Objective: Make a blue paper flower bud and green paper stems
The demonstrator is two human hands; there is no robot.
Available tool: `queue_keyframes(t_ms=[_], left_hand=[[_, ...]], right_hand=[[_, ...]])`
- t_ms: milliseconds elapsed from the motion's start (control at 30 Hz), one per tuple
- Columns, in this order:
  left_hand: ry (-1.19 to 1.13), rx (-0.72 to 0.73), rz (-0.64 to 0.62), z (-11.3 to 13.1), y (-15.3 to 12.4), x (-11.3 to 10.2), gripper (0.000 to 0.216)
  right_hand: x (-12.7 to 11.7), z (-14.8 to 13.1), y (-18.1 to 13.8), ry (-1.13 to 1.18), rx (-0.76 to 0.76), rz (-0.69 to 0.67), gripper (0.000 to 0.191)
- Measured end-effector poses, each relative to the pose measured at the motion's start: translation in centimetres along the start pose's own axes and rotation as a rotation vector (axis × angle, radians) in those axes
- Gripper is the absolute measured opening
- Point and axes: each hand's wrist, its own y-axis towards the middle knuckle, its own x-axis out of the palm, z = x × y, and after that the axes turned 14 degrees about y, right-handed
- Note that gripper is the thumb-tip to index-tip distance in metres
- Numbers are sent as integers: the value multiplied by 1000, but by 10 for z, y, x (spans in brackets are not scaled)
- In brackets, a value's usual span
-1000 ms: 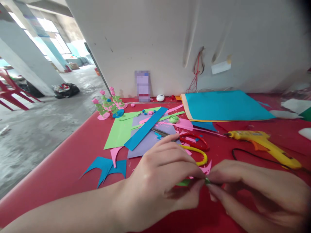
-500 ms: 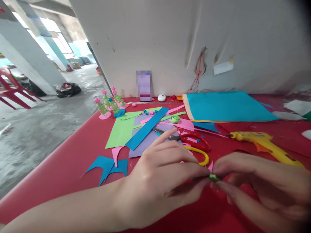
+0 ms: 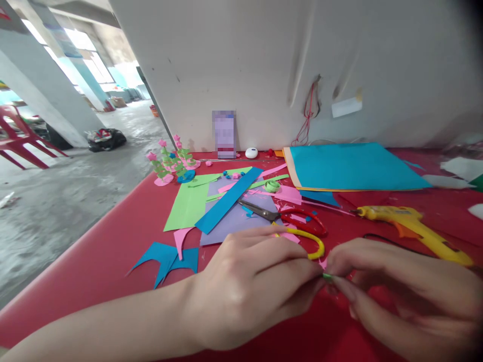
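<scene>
My left hand (image 3: 245,286) and my right hand (image 3: 400,296) meet at the lower right, fingertips almost touching. Between them they pinch a small green paper piece (image 3: 327,276), mostly hidden by the fingers, so its shape is unclear. Just beyond my left hand lie scissors (image 3: 269,214) with one red and one yellow handle, blades pointing left. A yellow glue gun (image 3: 411,221) with an orange trigger rests past my right hand. A green paper coil (image 3: 271,186) sits on the paper scraps behind the scissors.
Small paper flowers (image 3: 169,161) stand at the table's left edge. Blue (image 3: 230,198), green (image 3: 184,206) and purple sheets overlap mid-table; blue offcuts (image 3: 166,261) lie nearer. A blue paper stack (image 3: 358,166) is at the back, with a white case (image 3: 251,152) by the wall.
My left index finger, raised before, has come down and curled toward the others. Both hands still pinch the green piece, which now shows less between the fingertips.
</scene>
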Motion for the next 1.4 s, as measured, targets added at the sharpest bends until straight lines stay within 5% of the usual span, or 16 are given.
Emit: queue_keyframes(t_ms=[367, 500, 700, 1000, 1400], left_hand=[[2, -17, 1, 1, -5, -1, 11], [-131, -58, 34, 1, -1, -1, 8], [-467, -249, -94, 4, 9, -2, 10], [-549, -356, -69, 6, 8, 0, 6], [-487, -350, -13, 7, 8, -2, 7]], right_hand=[[7, -10, -1, 135, 168, 85, 10], [6, -6, 0, 131, 78, 8, 15], [2, -3, 7, 137, -53, -66, 25], [1, -8, 8, 52, -24, -33, 20], [0, -8, 3, -66, -218, -126, 27]])
